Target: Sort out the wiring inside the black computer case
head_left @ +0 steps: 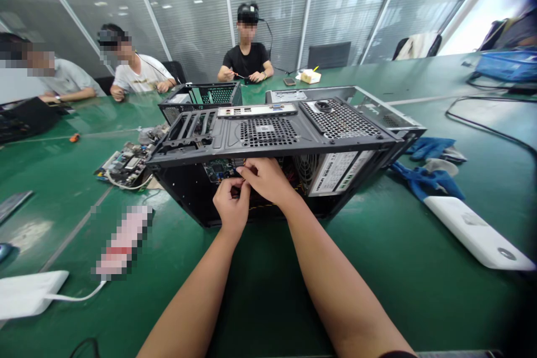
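Observation:
A black computer case (197, 148) lies on the green table with its open side facing me and its perforated back panel on top. Both my hands reach into that opening. My left hand (232, 201) has its fingers curled in a pinch beside the motherboard (218, 170). Touching or almost touching it, my right hand (266, 179) is closed with fingertips together. What lies between the fingertips is too small and covered to make out. A power supply with a white label (342, 172) is fixed in the right part of the case, and thin wires show below my right hand.
Left of the case lies a loose circuit board (128, 165) with a cable. Blue gloves (432, 173) and a white power bank (478, 232) lie to the right. Another white power bank (31, 293) is cabled to a blurred phone (123, 243). Several people sit across the table.

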`<act>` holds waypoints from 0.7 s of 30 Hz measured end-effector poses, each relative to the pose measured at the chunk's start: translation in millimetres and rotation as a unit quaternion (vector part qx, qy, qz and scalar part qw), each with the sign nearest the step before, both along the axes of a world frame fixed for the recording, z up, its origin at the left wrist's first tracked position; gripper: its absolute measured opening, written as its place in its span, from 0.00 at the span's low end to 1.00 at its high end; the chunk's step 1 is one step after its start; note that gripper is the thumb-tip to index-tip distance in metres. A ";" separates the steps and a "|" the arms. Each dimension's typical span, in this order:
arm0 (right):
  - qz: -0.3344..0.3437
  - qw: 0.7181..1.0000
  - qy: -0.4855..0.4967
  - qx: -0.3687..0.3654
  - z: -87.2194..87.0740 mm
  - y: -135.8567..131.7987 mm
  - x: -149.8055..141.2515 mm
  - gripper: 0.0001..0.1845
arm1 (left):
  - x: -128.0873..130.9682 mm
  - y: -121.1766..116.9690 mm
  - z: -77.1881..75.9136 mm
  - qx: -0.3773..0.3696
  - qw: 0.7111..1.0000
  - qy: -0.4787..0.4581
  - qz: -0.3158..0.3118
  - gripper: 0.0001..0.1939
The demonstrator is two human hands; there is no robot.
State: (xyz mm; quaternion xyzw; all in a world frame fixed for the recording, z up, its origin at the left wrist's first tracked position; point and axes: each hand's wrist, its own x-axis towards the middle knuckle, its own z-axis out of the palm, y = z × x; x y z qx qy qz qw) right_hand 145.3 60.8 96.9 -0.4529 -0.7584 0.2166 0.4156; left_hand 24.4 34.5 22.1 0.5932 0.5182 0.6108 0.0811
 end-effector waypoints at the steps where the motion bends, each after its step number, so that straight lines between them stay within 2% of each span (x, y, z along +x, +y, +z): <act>1: 0.001 1.000 0.000 -0.001 0.6 -0.2 0.0 0.17 | 0.3 0.2 -0.7 -0.002 1.000 -0.006 0.001 0.07; 6: 0.002 1.000 0.001 0.000 1.5 -0.6 -0.5 0.17 | 0.4 0.5 -2.2 -0.004 1.000 -0.028 0.009 0.07; 21: 0.010 1.000 0.015 -0.005 0.0 -0.7 -0.8 0.15 | -0.4 -0.4 1.2 -0.013 1.000 -0.014 -0.009 0.08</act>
